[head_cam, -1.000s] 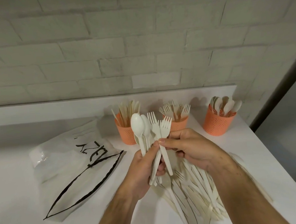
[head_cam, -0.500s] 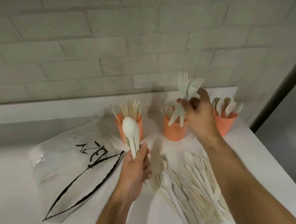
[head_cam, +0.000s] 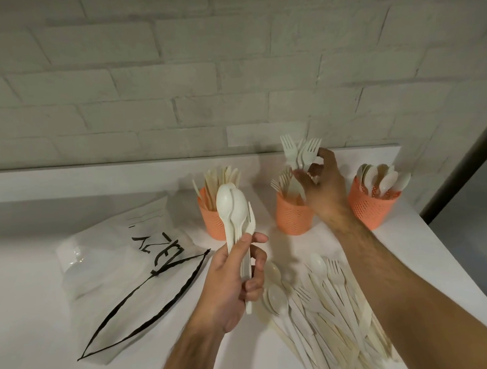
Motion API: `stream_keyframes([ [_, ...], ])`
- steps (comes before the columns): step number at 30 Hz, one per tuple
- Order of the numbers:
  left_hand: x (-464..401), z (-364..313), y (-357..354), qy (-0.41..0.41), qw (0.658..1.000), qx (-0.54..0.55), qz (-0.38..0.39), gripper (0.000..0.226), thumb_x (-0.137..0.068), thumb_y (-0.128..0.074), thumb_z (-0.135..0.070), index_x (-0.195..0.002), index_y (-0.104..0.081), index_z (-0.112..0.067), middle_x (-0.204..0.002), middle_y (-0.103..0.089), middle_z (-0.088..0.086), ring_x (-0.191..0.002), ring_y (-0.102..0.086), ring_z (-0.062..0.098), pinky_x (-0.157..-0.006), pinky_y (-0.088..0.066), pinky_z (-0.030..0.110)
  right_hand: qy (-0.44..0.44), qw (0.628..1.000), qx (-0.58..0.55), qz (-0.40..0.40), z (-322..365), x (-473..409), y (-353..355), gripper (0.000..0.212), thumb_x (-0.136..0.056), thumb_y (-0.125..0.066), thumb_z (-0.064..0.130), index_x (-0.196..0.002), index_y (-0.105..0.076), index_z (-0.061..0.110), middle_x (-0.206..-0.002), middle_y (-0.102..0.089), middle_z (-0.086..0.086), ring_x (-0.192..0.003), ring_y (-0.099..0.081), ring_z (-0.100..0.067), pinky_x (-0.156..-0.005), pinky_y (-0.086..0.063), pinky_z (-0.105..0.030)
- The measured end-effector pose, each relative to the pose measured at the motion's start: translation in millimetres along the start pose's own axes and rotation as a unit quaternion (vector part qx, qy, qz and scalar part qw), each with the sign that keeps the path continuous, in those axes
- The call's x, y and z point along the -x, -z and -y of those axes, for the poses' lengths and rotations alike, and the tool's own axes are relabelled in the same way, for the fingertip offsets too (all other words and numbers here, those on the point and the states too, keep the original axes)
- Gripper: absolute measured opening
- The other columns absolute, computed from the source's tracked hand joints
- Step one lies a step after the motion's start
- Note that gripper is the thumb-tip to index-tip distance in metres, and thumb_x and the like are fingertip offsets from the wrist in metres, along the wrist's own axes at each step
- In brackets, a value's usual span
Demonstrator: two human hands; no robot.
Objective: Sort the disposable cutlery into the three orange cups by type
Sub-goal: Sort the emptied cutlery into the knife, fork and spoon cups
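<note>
Lowering forks [head_cam: 302, 151] into middle cup [head_cam: 292, 217]

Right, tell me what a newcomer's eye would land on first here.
Three orange perforated plastic cups stand in a row at the back of the white table, and the right hand holds pale plastic forks above the middle one. In front, the left hand grips white plastic spoons, beside a loose pile of pale cutlery.
</note>
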State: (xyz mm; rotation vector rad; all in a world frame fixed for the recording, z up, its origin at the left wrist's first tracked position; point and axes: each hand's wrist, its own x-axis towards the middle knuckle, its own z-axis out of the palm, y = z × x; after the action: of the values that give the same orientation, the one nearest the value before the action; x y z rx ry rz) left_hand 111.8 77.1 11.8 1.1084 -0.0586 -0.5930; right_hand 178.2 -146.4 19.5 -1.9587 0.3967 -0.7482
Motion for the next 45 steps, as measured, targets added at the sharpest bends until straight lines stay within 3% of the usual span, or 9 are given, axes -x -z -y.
stream_keyframes([
  [4,1,1,2,-0.005,1.000,-0.001,-0.004,0.022,-0.099,-0.048,-0.025,-0.100,-0.066,-0.011,-0.064,-0.044,0.004,-0.042,-0.025,0.011,-0.043,-0.015,0.018,-0.009,0.999,-0.044,0.003,5,-8,6,0.054,-0.091,-0.070,0.018,-0.137,-0.042,0.022,-0.098,-0.071,0.003,-0.082,-0.068,-0.006,-0.064,-0.053,-0.013],
  [12,5,1,4,0.000,1.000,-0.017,-0.010,0.020,-0.099,-0.050,-0.026,-0.098,-0.065,-0.013,-0.064,-0.044,0.004,-0.045,-0.024,0.012,-0.044,-0.016,0.020,-0.013,0.996,0.030,0.079,-8,-5,6,0.061,-0.090,-0.071,0.012,-0.142,-0.040,0.019,-0.112,-0.066,0.002,-0.087,-0.059,0.010,-0.070,-0.046,-0.002],
  [17,4,2,4,-0.010,0.999,-0.033,-0.016,0.024,-0.099,-0.050,-0.030,-0.096,-0.067,-0.014,-0.065,-0.043,0.003,-0.046,-0.023,0.012,-0.043,-0.018,0.020,0.036,0.994,0.104,-0.021,4,12,20,0.060,-0.076,-0.078,0.028,-0.130,-0.053,0.018,-0.124,-0.058,-0.001,-0.114,-0.055,-0.026,-0.097,-0.047,-0.043],
  [19,2,3,2,-0.020,0.999,-0.045,-0.020,0.026,-0.099,-0.050,-0.033,-0.099,-0.067,-0.014,-0.064,-0.043,0.003,-0.044,-0.026,0.013,-0.047,-0.017,0.022,0.068,0.993,0.078,-0.052,17,27,24,0.036,-0.077,-0.074,0.023,-0.111,-0.063,0.019,-0.109,-0.061,0.000,-0.104,-0.059,-0.026,-0.092,-0.049,-0.040],
  [22,-1,7,-2,-0.032,0.996,-0.075,-0.033,0.028,-0.099,-0.049,-0.039,-0.096,-0.064,-0.016,-0.063,-0.044,0.004,-0.043,-0.031,0.015,-0.047,-0.023,0.023,-0.020,0.988,-0.016,0.152,46,61,33,0.009,-0.087,-0.070,0.014,-0.091,-0.074,0.021,-0.093,-0.071,0.000,-0.083,-0.063,-0.009,-0.072,-0.048,-0.012],
  [26,-2,10,-7,-0.035,0.995,-0.088,-0.015,0.034,-0.098,-0.048,-0.041,-0.084,-0.059,-0.013,-0.065,-0.044,0.005,-0.044,-0.031,0.013,-0.045,-0.026,0.024,-0.073,0.943,-0.035,0.323,49,90,28,0.007,-0.086,-0.075,0.031,-0.091,-0.079,0.027,-0.093,-0.076,0.005,-0.096,-0.068,-0.018,-0.092,-0.054,-0.038],
  [30,-2,13,-9,-0.029,0.993,-0.112,0.024,0.044,-0.100,-0.047,-0.041,-0.092,-0.058,0.001,-0.070,-0.047,0.010,-0.046,-0.033,0.013,-0.045,-0.028,0.024,-0.121,0.945,-0.105,0.285,50,96,25,0.006,-0.086,-0.076,0.020,-0.090,-0.080,0.017,-0.089,-0.077,0.000,-0.089,-0.073,-0.012,-0.093,-0.055,-0.034],
  [38,-2,18,-5,-0.012,0.996,-0.088,0.006,0.032,-0.101,-0.045,-0.036,-0.095,-0.058,-0.007,-0.068,-0.049,0.012,-0.049,-0.039,0.020,-0.044,-0.029,0.024,-0.226,0.932,-0.188,0.213,47,82,28,0.015,-0.098,-0.055,0.011,-0.097,-0.069,0.007,-0.075,-0.069,0.003,-0.062,-0.049,-0.007,-0.054,-0.037,-0.016],
  [45,0,16,2,-0.029,0.992,-0.114,-0.043,0.036,-0.095,-0.050,-0.043,-0.097,-0.058,-0.009,-0.062,-0.022,0.000,-0.049,-0.019,0.012,-0.045,-0.019,0.024,0.000,0.995,-0.090,-0.033,44,19,43,0.012,-0.094,-0.058,0.005,-0.099,-0.059,0.017,-0.081,-0.067,-0.001,-0.062,-0.058,0.001,-0.059,-0.045,-0.014],
])
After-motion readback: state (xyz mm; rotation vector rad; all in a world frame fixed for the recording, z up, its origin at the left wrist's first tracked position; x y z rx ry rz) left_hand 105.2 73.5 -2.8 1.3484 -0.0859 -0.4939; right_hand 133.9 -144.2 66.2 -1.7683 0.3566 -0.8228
